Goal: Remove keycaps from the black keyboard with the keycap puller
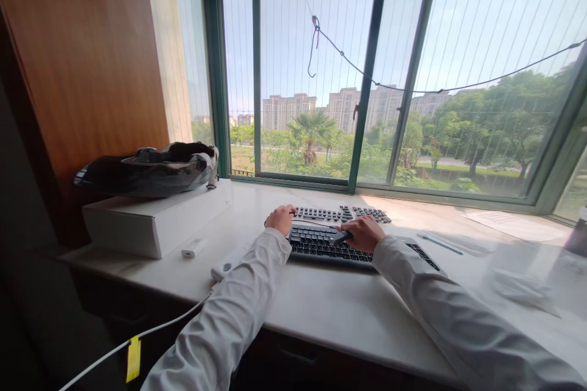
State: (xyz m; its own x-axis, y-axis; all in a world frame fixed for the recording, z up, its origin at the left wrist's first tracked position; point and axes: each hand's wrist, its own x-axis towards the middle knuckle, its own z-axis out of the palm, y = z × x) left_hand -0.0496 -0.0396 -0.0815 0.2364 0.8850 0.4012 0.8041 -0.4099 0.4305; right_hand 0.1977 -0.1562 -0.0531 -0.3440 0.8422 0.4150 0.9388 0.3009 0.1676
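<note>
Both arms reach forward in pale, wrinkled long sleeves, the left arm [233, 305] slanting up and to the right from the lower edge of the view and the right arm [435, 308] running up and to the left from the lower right corner. The left grip [280, 220], a bare hand, is slightly farther forward, back upward, its fingers bent and partly hidden. Apart from it, the right grip [364, 233], also bare, points leftward across the body, fingers curled closed, cuff around the wrist.
</note>
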